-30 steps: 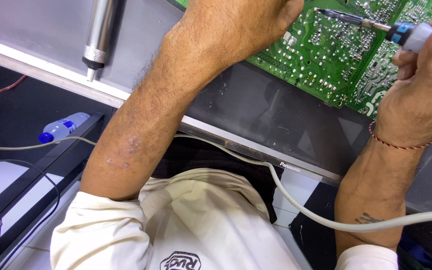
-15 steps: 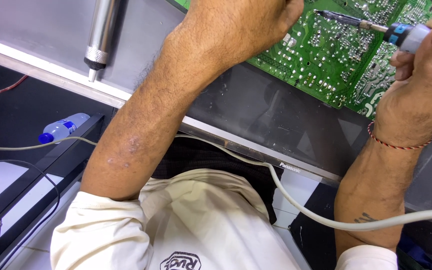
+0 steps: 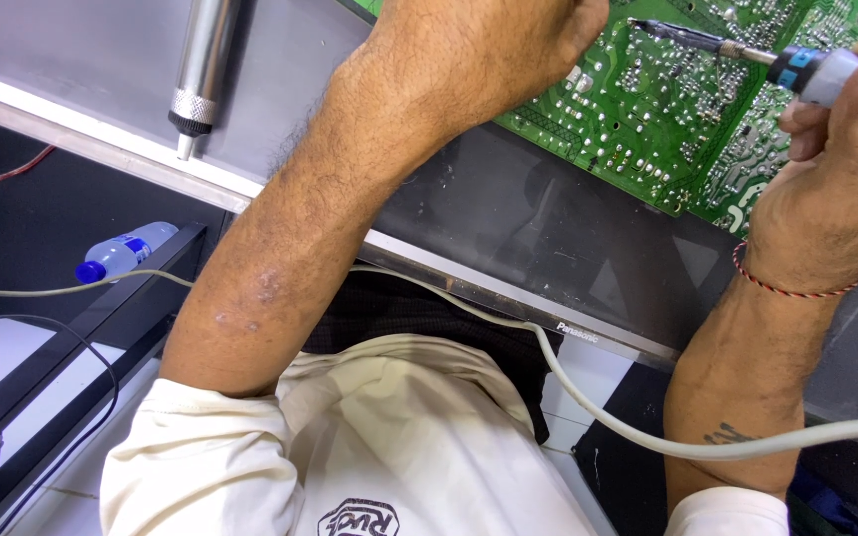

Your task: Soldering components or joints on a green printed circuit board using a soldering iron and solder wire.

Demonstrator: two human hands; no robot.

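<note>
The green printed circuit board (image 3: pixel 647 109), solder side up and dotted with silver joints, is cut off by the top edge, so its full outline cannot be made out. The left hand (image 3: pixel 479 50) lies on the board's left part, knuckles up; its fingers are hidden beyond the frame, so whether it grips or only presses cannot be told. The right hand (image 3: pixel 836 169), at the board's right end, is closed around the grey and blue handle of a soldering iron (image 3: pixel 737 50), whose dark tip touches the board near its upper middle. A red thread bracelet (image 3: pixel 786 283) circles that wrist.

The board lies on a dark grey glossy panel (image 3: pixel 508 218) with a pale metal edge, set on the bench. Left of the board, a silver cylindrical tool (image 3: pixel 201 69) lies on the panel, its upper end cut off.

Below the panel's edge, a grey cable (image 3: pixel 598 407) runs across a cream shirt. Far left of the board, a small clear plastic bottle with a blue cap (image 3: pixel 121 253) lies beside a black metal frame (image 3: pixel 62 382).
</note>
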